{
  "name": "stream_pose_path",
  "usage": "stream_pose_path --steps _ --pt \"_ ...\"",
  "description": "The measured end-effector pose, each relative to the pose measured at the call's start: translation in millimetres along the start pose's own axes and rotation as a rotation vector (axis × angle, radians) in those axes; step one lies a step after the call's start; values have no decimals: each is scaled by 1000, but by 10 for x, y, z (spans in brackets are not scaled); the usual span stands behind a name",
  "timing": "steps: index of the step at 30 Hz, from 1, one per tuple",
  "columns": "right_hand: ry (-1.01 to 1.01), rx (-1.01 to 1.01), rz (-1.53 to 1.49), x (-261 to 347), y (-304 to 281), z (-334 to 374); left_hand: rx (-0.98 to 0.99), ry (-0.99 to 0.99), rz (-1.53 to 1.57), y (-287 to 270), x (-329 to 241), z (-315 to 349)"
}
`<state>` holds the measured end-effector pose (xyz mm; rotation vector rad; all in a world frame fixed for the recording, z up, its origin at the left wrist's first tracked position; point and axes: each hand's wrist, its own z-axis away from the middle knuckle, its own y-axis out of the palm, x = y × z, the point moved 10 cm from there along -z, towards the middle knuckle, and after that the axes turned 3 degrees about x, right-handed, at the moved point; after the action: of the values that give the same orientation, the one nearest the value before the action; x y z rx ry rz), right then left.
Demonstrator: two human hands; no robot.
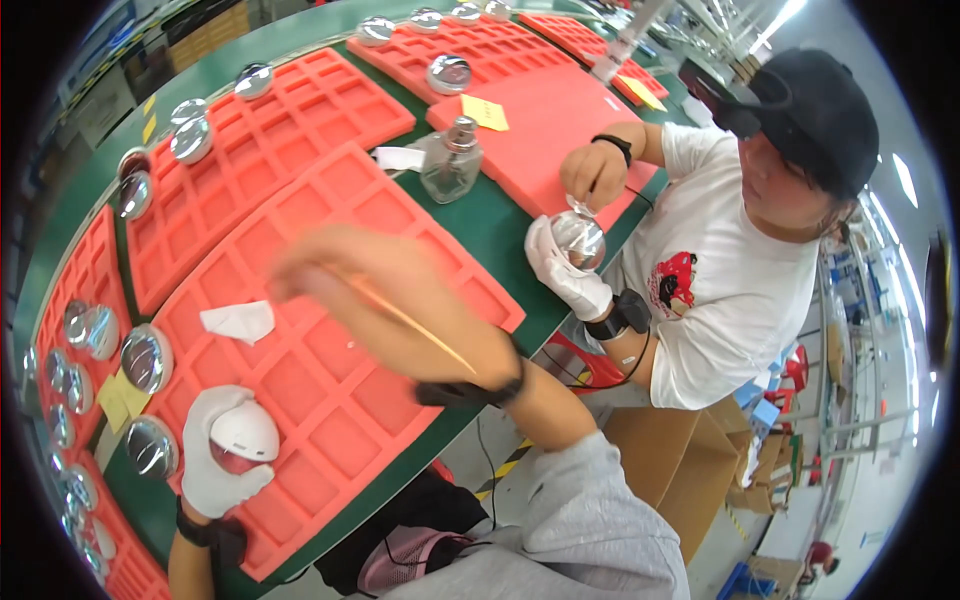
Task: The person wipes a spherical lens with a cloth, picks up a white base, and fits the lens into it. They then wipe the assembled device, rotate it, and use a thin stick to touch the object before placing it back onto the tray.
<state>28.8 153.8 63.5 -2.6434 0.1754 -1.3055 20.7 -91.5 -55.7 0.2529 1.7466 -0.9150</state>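
Note:
My left hand, in a white glove, grips a smooth white dome-shaped piece low over the pink foam tray. Its thumb and fingers wrap round the sides. Smeared by motion, my bare right hand is above the middle of the same tray. A thin tan stick lies along this hand and sticks out toward the wrist; the fingertips are too blurred to read. Between the hands, a folded white cloth rests on the tray. Mirror-like domes stand at the tray's left edge beside yellow notes.
A clear pump bottle stands on the green table. More pink trays with several shiny domes spread behind. At right, a co-worker holds a shiny dome in a gloved hand. A cardboard box sits below.

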Motion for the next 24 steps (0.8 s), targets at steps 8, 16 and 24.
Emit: stream_pose_path --steps 8,16,24 --pt "308 -717 1163 190 -1703 1567 20 64 -85 -45 -81 2" --pt "535 -623 1082 -95 -1491 1607 23 41 -67 -74 -16 61" --pt "530 -744 1157 -188 -1564 1618 10 -24 -25 -42 56 67"
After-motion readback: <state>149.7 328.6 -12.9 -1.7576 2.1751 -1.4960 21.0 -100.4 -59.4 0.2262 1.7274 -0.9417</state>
